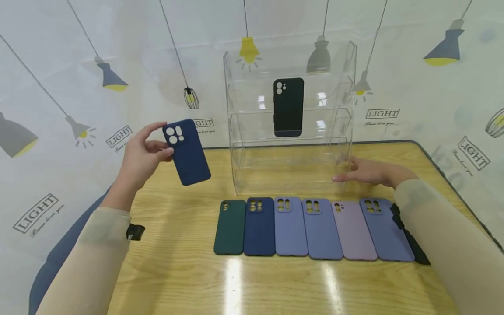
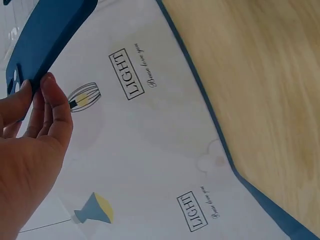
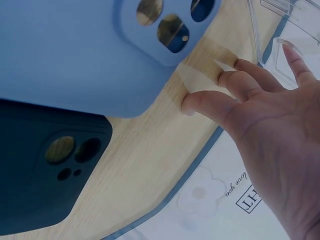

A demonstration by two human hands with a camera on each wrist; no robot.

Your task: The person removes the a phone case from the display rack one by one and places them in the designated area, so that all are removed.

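Note:
My left hand (image 1: 143,153) pinches a dark blue phone case (image 1: 188,153) by its camera-cutout edge, thumb on one face and fingers behind. The case hangs in the air, tilted, left of a clear acrylic display rack (image 1: 291,177). In the left wrist view, thumb and fingertips meet at the edge of that blue case (image 2: 50,37). Beside the rack's lower right side is my right hand (image 1: 366,170), its fingers spread and touching the clear panel. The right wrist view shows that hand (image 3: 280,120) holding nothing loose. A black phone case (image 1: 288,109) stands upright in an upper tier.
Before the rack, several phone cases lie in a row: green (image 1: 229,227), dark blue (image 1: 260,232), periwinkle (image 1: 291,232), pink (image 1: 356,234) and more. A dark case (image 1: 417,251) at the right end is partly hidden by my right arm. Patterned sheeting (image 1: 177,57) surrounds the wooden table (image 1: 185,271).

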